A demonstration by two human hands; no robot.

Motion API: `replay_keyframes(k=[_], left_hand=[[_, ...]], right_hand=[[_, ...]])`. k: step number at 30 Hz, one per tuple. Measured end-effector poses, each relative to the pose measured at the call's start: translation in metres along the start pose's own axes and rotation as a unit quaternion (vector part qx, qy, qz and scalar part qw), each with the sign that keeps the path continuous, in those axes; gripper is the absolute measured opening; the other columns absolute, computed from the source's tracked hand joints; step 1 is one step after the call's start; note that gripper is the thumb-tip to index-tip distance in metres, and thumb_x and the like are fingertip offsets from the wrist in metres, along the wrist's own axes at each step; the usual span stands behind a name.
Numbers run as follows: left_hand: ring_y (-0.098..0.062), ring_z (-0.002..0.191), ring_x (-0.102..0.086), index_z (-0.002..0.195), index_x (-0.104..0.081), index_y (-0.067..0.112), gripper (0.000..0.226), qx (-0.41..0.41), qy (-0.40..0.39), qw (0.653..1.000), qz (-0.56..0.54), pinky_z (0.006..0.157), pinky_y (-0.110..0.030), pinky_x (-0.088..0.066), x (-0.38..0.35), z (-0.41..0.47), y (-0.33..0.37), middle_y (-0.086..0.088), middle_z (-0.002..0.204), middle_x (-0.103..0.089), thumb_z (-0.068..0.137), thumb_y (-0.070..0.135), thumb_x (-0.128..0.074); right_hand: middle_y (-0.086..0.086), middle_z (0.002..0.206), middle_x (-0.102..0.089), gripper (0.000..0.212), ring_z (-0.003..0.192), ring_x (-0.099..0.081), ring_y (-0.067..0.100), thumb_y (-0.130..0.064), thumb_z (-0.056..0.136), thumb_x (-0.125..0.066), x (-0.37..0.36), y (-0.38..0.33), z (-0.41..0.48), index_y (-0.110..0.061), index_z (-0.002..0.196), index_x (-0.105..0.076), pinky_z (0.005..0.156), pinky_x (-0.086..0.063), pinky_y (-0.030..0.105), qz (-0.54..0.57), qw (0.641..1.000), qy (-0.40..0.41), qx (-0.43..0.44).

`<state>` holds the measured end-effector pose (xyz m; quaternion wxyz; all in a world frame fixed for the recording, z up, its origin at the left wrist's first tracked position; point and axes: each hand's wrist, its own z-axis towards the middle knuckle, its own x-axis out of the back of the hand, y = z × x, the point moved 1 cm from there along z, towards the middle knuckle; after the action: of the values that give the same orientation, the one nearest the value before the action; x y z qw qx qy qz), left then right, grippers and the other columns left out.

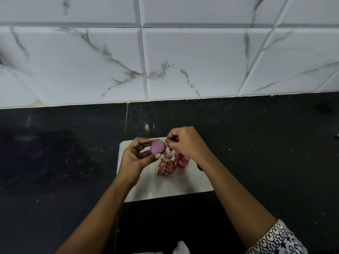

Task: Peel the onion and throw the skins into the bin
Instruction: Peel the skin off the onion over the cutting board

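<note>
**White tiled wall (pixel 183 61), black bench (pixel 55 153)**

The wall is covered in large bevelled tiles, veined grey-green like marble. Below it, the speckled stone bench is crossed by one thin seam (pixel 126 116), and a small glint of light (pixel 147 127) is reflected.

Left grip (pixel 136 155) curls palm-up in a hold; right grip (pixel 185 143), knuckles up, pinches just beside it.

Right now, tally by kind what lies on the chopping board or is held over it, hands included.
Onion: 1
Pile of onion skins: 1 (the pieces overlap too much to count singly)
Chopping board: 1
Hands: 2, left hand and right hand
Total: 5
</note>
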<state>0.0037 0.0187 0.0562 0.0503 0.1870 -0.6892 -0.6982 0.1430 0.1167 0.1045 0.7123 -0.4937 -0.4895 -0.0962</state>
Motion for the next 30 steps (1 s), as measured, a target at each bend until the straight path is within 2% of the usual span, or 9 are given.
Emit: replay_keyframes(k=[3,5,8,11,14,17,21,26,30], left_hand=[[-0.015,0.083,-0.070,0.100,-0.059,0.010,0.037,0.036,0.007,0.997,-0.065,0.068,-0.029,-0.058,-0.003,-0.001,-0.003,0.003,0.091,-0.073,0.073,-0.014,-0.063],[-0.014,0.083,-0.070,0.104,-0.060,0.012,0.035,0.061,0.018,0.994,-0.094,0.066,-0.029,-0.058,-0.004,-0.001,-0.004,0.003,0.091,-0.074,0.074,-0.007,-0.062],[-0.016,0.086,-0.070,0.106,-0.061,0.016,0.034,0.088,0.027,0.992,-0.092,0.065,-0.030,-0.058,-0.003,-0.001,-0.005,0.002,0.095,-0.073,0.076,-0.002,-0.063],[-0.021,0.092,-0.070,0.105,-0.063,0.020,0.039,0.105,0.026,0.992,-0.072,0.066,-0.033,-0.058,-0.003,-0.002,-0.006,-0.001,0.102,-0.072,0.068,0.010,-0.069],[-0.021,0.091,-0.070,0.104,-0.064,0.022,0.035,0.115,0.033,0.991,-0.065,0.066,-0.033,-0.057,-0.004,-0.002,-0.007,-0.003,0.104,-0.071,0.072,0.007,-0.069],[-0.024,0.094,-0.069,0.103,-0.064,0.021,0.032,0.118,0.045,0.990,-0.059,0.065,-0.032,-0.057,-0.004,-0.001,-0.009,-0.005,0.107,-0.071,0.078,0.001,-0.067],[-0.025,0.096,-0.069,0.101,-0.064,0.018,0.033,0.085,0.063,0.994,-0.015,0.067,-0.034,-0.058,-0.005,-0.001,-0.010,-0.003,0.105,-0.071,0.074,0.000,-0.072],[-0.010,0.082,-0.071,0.103,-0.063,0.012,0.035,0.031,0.067,0.996,0.054,0.071,-0.035,-0.059,-0.008,-0.002,-0.007,-0.006,0.106,-0.069,0.072,-0.002,-0.075],[-0.021,0.093,-0.069,0.099,-0.066,0.012,0.032,-0.020,0.081,0.992,0.094,0.077,-0.039,-0.059,-0.008,-0.001,-0.005,-0.004,0.100,-0.071,0.071,-0.001,-0.076]], right_hand=[[0.004,0.100,-0.071,0.018,0.089,-0.064,0.014,-0.018,0.087,-0.061,-0.007,0.019,0.003,-0.013,0.102,-0.071,0.076,-0.045,0.017,-0.038,0.996,-0.077,-0.027],[0.007,0.108,-0.065,0.023,0.099,-0.060,0.020,-0.017,0.089,-0.058,-0.016,0.024,0.001,-0.014,0.109,-0.068,0.081,-0.040,0.021,-0.088,0.990,-0.106,-0.016],[0.006,0.094,-0.062,0.019,0.087,-0.059,0.021,-0.023,0.083,-0.066,-0.024,0.023,-0.003,-0.010,0.096,-0.071,0.072,-0.042,0.028,-0.104,0.994,-0.041,-0.008],[-0.002,0.087,-0.055,0.012,0.073,-0.055,0.014,-0.015,0.076,-0.072,-0.022,0.020,-0.007,-0.015,0.082,-0.062,0.063,-0.039,0.025,-0.046,0.999,0.028,0.002],[-0.001,0.096,-0.066,0.015,0.076,-0.060,0.009,-0.006,0.080,-0.066,-0.022,0.019,-0.010,-0.016,0.090,-0.064,0.073,-0.050,0.025,0.013,1.000,0.016,0.000],[-0.001,0.098,-0.072,0.021,0.087,-0.065,0.010,-0.012,0.086,-0.058,-0.019,0.018,-0.013,-0.020,0.103,-0.069,0.083,-0.053,0.031,0.034,0.999,0.006,-0.028],[-0.002,0.101,-0.072,0.024,0.087,-0.065,0.003,-0.024,0.086,-0.064,-0.013,0.008,-0.018,-0.019,0.109,-0.068,0.081,-0.052,0.017,0.103,0.994,0.037,-0.023],[0.004,0.095,-0.074,0.025,0.082,-0.068,0.010,-0.025,0.083,-0.067,-0.013,-0.003,-0.015,-0.013,0.105,-0.070,0.079,-0.055,0.028,0.067,0.996,0.061,0.004],[0.008,0.091,-0.074,0.025,0.079,-0.067,0.016,-0.023,0.085,-0.064,-0.010,-0.010,-0.014,-0.010,0.106,-0.070,0.076,-0.054,0.030,0.012,0.998,0.050,0.044]])
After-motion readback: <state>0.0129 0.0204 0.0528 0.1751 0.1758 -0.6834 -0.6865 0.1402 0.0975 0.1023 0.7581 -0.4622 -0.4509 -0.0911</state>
